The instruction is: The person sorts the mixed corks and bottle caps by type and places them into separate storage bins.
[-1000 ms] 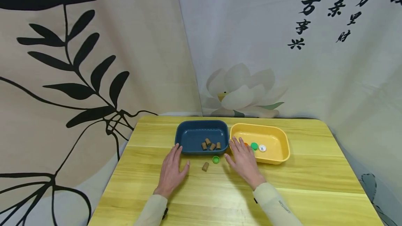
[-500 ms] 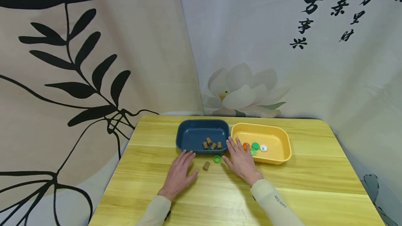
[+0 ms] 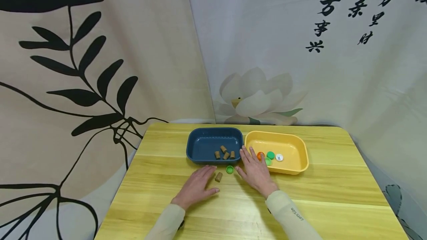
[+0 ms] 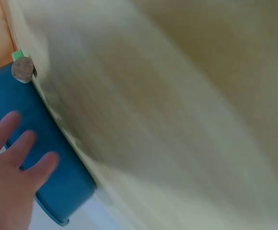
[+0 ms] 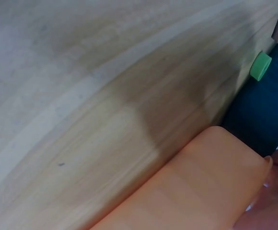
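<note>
My left hand hovers over the table just left of a loose cork, its fingers extended and apart from the cork. The left wrist view shows that hand's spread fingers in front of the blue tray. Right of the cork lies a green bottle cap, before the blue tray's front wall. My right hand is at the left front corner of the yellow tray, fingers fairly straight over its rim, partly covering an orange cap. Whether it touches the rim I cannot tell.
Several corks lie inside the blue tray. In the yellow tray are a green cap, a lighter green cap and a white cap. Both trays stand side by side near the back of the wooden table, before a printed curtain.
My left hand has moved right, from the blue tray's left front corner towards the loose cork. My right hand shifted slightly left and then stayed about where it was.
</note>
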Tool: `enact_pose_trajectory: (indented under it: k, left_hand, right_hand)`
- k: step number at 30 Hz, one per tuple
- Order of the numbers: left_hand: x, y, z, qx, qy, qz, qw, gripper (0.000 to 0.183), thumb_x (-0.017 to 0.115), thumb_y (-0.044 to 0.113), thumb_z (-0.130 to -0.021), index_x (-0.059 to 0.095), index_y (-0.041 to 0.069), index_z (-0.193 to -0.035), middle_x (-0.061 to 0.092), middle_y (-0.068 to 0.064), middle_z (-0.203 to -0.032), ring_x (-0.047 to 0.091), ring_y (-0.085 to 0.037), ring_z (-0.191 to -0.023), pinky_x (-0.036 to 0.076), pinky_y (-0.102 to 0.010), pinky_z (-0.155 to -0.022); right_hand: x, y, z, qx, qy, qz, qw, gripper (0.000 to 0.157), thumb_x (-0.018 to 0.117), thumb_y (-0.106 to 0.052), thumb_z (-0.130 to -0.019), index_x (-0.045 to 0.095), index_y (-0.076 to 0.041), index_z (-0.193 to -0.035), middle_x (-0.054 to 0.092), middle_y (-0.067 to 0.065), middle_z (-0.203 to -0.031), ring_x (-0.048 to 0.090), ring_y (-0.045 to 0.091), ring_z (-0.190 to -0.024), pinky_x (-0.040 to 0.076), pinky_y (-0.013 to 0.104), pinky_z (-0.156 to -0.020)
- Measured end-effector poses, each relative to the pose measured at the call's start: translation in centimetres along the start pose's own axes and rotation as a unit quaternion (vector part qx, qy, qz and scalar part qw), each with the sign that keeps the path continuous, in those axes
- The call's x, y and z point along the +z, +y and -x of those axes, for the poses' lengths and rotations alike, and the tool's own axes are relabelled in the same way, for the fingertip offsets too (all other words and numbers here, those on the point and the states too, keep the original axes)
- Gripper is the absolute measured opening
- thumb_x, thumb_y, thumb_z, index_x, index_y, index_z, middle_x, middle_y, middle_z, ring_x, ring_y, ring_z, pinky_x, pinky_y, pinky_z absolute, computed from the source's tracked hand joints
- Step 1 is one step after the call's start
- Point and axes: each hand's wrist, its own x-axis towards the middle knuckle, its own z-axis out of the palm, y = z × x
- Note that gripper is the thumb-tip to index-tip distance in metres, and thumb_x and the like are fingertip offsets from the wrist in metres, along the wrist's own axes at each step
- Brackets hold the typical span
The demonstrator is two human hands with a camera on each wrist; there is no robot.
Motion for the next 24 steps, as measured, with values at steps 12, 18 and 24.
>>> enact_pose_trajectory:
  k: [12,18,24]
  left_hand:
    - [0.4,0.8,-2.0,-0.02,-0.07,-0.027,0.997,0.075,0.056,0.057,-0.091,0.038,0.015,-0.15,0.041,-0.009,-0.148,0.04,-0.028,-0.134,0.037,-0.056,-0.102]
    - [0.8,1.0,-2.4,0.0,-0.032,-0.061,0.9976,0.049,0.064,0.037,-0.093,0.055,0.015,-0.136,0.054,-0.007,-0.133,0.05,-0.027,-0.122,0.044,-0.052,-0.095]
    - [1.1,0.9,-2.4,0.011,-0.001,-0.08,0.9968,0.03,0.065,0.032,-0.093,0.065,0.017,-0.119,0.059,-0.003,-0.123,0.054,-0.023,-0.116,0.045,-0.046,-0.095]
  right_hand:
    - [-0.2,0.1,0.1,-0.004,-0.005,0.004,1.0,0.073,0.05,-0.054,-0.095,0.033,-0.011,-0.151,0.025,0.006,-0.158,0.023,0.032,-0.143,0.022,0.062,-0.108]
    - [-0.2,0.2,0.1,-0.001,-0.017,0.001,1.0,0.074,0.048,-0.056,-0.096,0.032,-0.012,-0.152,0.022,0.005,-0.159,0.021,0.031,-0.144,0.02,0.062,-0.109]
    - [-0.2,0.3,0.1,-0.001,-0.015,0.004,1.0,0.073,0.047,-0.056,-0.096,0.032,-0.012,-0.152,0.021,0.004,-0.159,0.021,0.031,-0.144,0.02,0.062,-0.109]
